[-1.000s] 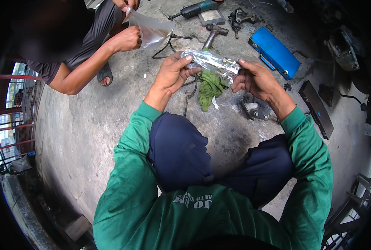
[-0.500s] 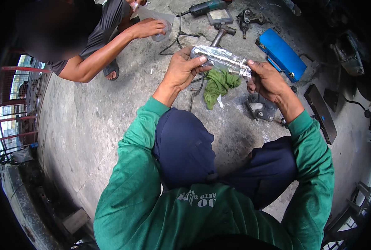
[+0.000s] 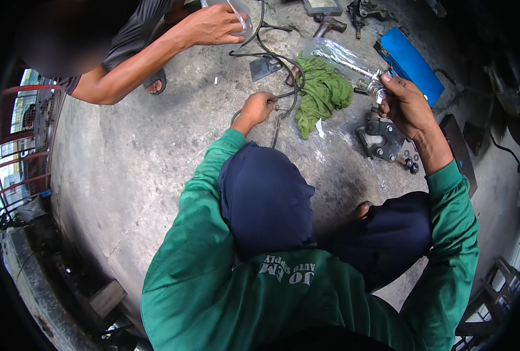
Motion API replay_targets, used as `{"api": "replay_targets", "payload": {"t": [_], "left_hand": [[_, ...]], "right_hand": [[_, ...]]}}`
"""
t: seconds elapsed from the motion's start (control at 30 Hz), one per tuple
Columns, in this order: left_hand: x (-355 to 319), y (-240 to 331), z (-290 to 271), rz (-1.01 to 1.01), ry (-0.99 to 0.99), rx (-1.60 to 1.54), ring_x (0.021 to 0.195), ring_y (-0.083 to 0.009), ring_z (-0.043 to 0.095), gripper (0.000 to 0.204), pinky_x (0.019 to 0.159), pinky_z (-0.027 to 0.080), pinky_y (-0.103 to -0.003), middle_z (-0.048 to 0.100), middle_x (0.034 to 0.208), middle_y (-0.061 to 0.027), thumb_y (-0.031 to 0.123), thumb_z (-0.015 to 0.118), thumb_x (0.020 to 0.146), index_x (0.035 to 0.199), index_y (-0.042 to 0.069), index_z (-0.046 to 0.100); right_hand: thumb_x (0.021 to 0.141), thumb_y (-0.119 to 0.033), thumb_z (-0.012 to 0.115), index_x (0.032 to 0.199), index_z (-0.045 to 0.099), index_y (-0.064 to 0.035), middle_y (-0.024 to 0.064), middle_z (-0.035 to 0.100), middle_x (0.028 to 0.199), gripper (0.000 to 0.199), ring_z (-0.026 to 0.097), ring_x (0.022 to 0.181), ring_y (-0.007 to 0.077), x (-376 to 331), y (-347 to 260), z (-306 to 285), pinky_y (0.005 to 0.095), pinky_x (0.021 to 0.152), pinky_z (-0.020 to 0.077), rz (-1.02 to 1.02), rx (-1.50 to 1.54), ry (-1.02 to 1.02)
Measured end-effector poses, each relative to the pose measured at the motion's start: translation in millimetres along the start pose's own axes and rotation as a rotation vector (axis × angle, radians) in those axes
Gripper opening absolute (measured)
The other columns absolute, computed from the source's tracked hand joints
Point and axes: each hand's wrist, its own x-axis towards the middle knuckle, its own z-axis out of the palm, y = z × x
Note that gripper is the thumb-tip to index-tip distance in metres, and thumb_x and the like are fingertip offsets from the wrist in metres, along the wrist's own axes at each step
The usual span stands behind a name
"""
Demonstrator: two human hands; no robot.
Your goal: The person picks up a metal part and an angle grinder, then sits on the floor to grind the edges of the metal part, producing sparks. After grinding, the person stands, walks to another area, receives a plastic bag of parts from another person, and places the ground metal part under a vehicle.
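My right hand [image 3: 405, 104] grips one end of a clear plastic bag [image 3: 343, 59] with a long metal part inside, held up over the concrete floor. My left hand [image 3: 258, 107] is down on the floor, fingers closed on the end of a thin black cable [image 3: 280, 96] that loops away past a green rag [image 3: 323, 93]. The rag lies crumpled between my two hands. Another person's hand [image 3: 213, 24] at the top holds a clear plastic piece.
A grey metal caliper-like part [image 3: 380, 140] with small bolts lies under my right hand. A blue flat case [image 3: 409, 63] sits at the upper right, a hammer [image 3: 328, 24] and other tools at the top. Red railing [image 3: 11, 152] borders the left.
My left hand let go of the plastic bag and dropped to the cable on the floor. My right hand alone now holds the bag, shifted right. The other person's hand moved up.
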Motion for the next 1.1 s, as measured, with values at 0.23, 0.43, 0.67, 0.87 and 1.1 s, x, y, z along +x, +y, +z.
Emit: {"api": "replay_targets", "payload": {"t": [0.23,0.43,0.67,0.87,1.1], "left_hand": [[-17.6,8.3,42.4,0.064,0.091,0.137,0.095,-0.0404,0.067,0.029,0.086,0.055,-0.047,0.066,0.095,-0.0183,0.009,0.076,0.081,0.108,0.003,0.068],[-23.9,-5.3,27.5,-0.219,0.155,-0.805,0.074,-0.0177,0.067,0.023,0.066,0.053,-0.030,0.068,0.091,-0.0114,-0.001,0.069,0.089,0.110,-0.004,0.061],[-15.4,51.7,-11.3,-0.112,-0.018,-1.140,0.097,-0.0218,0.072,0.029,0.075,0.060,-0.030,0.069,0.108,-0.0151,-0.001,0.061,0.096,0.125,-0.007,0.058],[21.1,111.4,-42.3,0.008,-0.336,-1.256,0.099,-0.0223,0.070,0.035,0.078,0.063,-0.033,0.068,0.114,-0.0158,0.006,0.062,0.100,0.132,-0.007,0.056],[65.9,221.9,-74.1,0.140,-0.795,-1.407,0.116,-0.0287,0.066,0.047,0.099,0.057,-0.047,0.062,0.128,-0.0150,0.020,0.062,0.103,0.143,-0.002,0.049]], "right_hand": [[0.100,-0.016,0.069,0.104,0.059,-0.0020,0.0049,0.064,0.085,0.018,0.065,0.067,0.0145,5.9,10.2,-17.7,0.0291,0.062,0.0549,0.020,-0.056,0.059],[0.100,-0.014,0.068,0.121,0.055,0.0025,0.0093,0.064,0.098,0.029,0.071,0.081,0.0199,14.1,2.4,0.0,0.0320,0.072,0.0600,-0.050,-0.048,0.051],[0.102,-0.012,0.063,0.120,0.054,0.0035,0.0163,0.065,0.111,0.025,0.075,0.091,0.0278,17.6,-21.2,6.9,0.0398,0.083,0.0644,0.007,0.032,-0.080],[0.104,-0.014,0.060,0.119,0.054,0.0065,0.0181,0.066,0.107,0.027,0.075,0.090,0.0297,6.9,-43.6,11.3,0.0406,0.080,0.0655,-0.004,0.025,-0.087],[0.106,-0.016,0.056,0.124,0.051,0.0085,0.0213,0.068,0.111,0.031,0.076,0.093,0.0305,5.1,-28.0,-4.4,0.0387,0.079,0.0659,0.010,0.138,-0.148]]}}
